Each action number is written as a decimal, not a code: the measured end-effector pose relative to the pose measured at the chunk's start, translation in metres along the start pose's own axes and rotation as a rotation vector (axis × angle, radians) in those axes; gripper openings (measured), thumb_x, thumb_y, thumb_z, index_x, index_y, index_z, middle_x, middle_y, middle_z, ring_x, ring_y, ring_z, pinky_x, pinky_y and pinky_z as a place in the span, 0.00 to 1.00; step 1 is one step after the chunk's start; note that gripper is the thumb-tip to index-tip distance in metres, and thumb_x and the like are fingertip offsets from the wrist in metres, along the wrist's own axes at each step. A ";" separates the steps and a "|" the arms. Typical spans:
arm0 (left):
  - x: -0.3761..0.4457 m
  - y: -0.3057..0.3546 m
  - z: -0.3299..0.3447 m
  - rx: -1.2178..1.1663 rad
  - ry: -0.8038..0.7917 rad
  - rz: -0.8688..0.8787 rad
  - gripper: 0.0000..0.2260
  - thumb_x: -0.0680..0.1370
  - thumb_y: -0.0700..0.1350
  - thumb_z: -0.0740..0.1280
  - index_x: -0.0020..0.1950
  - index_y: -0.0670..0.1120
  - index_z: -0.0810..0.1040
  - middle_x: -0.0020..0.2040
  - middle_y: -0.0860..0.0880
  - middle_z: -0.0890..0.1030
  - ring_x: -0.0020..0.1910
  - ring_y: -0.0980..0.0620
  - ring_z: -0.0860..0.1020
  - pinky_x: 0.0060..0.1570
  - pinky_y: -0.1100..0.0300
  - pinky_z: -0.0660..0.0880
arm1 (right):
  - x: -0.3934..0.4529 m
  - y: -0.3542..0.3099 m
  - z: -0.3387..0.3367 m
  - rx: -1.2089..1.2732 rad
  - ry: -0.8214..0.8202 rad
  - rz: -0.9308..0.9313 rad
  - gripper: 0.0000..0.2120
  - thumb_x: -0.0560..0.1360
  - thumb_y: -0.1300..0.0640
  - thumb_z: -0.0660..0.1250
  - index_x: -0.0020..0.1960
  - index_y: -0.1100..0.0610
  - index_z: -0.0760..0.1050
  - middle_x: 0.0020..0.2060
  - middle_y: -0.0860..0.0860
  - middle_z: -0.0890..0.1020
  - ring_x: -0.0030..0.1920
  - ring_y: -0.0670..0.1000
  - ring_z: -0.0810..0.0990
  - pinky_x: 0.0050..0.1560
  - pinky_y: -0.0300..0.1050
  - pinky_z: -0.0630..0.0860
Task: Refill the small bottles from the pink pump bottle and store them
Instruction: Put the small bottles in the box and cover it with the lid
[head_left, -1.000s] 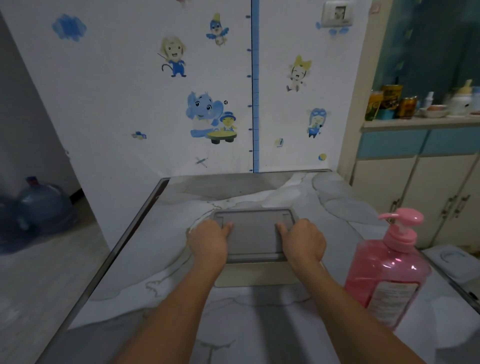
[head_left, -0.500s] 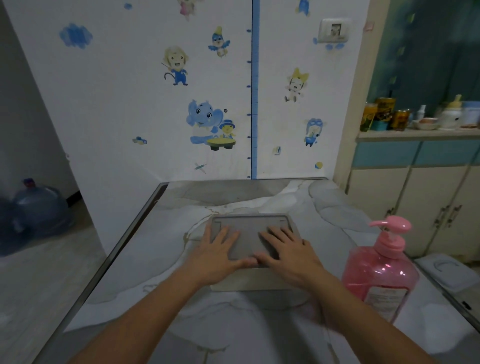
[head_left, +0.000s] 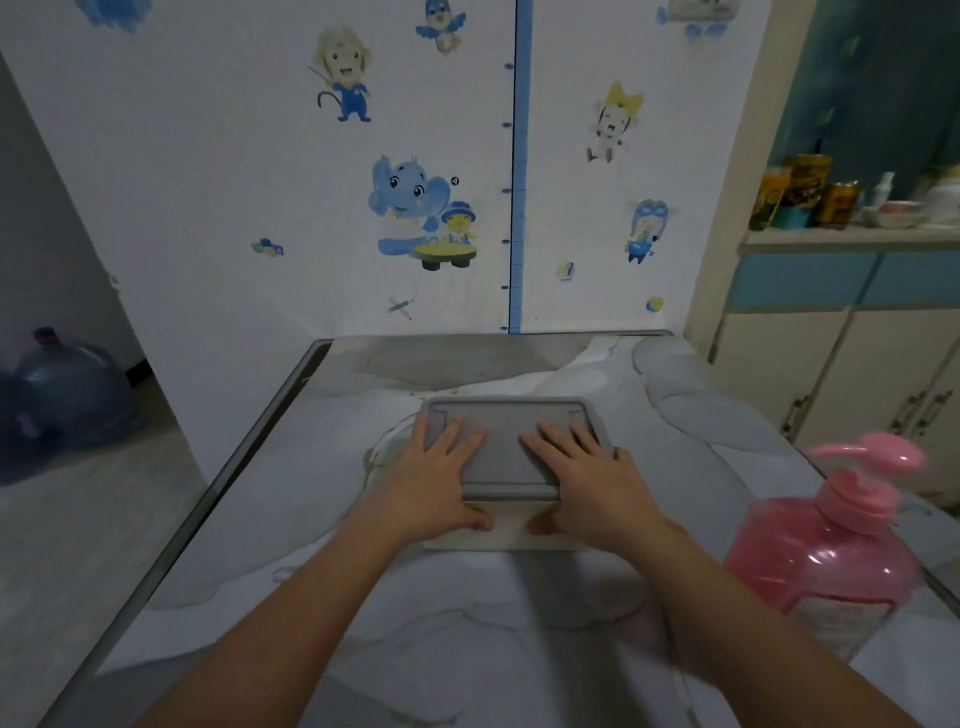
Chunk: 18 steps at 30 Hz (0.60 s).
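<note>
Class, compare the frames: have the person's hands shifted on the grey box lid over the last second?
Yes. The left hand and right hand left the grey box lid's side edges and now lie flat on top.

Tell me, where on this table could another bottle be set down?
Bare tabletop lies left of the grey box, and behind it up to the wall. The right side is crowded by the pink pump bottle; both hands rest on the box.

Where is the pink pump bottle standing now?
In the head view, the pink pump bottle stands on the marble table at its right edge, to the right of the right hand and the grey lidded box.
</note>
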<state>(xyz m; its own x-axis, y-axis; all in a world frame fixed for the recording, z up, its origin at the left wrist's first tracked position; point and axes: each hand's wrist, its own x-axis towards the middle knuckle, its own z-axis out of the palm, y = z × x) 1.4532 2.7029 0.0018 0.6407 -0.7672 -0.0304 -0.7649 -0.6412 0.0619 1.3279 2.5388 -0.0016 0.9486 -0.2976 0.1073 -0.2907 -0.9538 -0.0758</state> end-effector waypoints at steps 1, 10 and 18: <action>0.006 -0.002 -0.001 -0.007 -0.003 -0.007 0.49 0.68 0.69 0.67 0.77 0.57 0.40 0.79 0.52 0.41 0.75 0.42 0.33 0.74 0.45 0.43 | 0.007 0.002 0.000 0.002 0.003 -0.002 0.47 0.63 0.34 0.69 0.74 0.40 0.46 0.76 0.42 0.50 0.76 0.52 0.48 0.69 0.61 0.58; 0.063 -0.020 -0.004 0.021 0.014 -0.026 0.49 0.67 0.69 0.67 0.77 0.58 0.40 0.79 0.52 0.43 0.76 0.41 0.37 0.75 0.45 0.48 | 0.066 0.016 0.006 0.002 0.008 0.002 0.47 0.63 0.34 0.69 0.74 0.40 0.47 0.75 0.42 0.51 0.76 0.52 0.50 0.69 0.63 0.58; 0.068 -0.019 -0.006 0.073 0.001 -0.022 0.48 0.69 0.69 0.65 0.77 0.56 0.39 0.79 0.52 0.42 0.76 0.41 0.36 0.74 0.46 0.47 | 0.076 0.022 0.009 -0.026 0.006 -0.021 0.48 0.63 0.33 0.68 0.74 0.40 0.45 0.75 0.42 0.50 0.76 0.53 0.50 0.70 0.64 0.58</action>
<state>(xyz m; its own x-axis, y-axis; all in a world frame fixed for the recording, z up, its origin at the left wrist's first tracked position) 1.5119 2.6632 0.0040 0.6573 -0.7530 -0.0303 -0.7535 -0.6573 -0.0119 1.3944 2.4959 -0.0040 0.9537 -0.2781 0.1142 -0.2743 -0.9605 -0.0478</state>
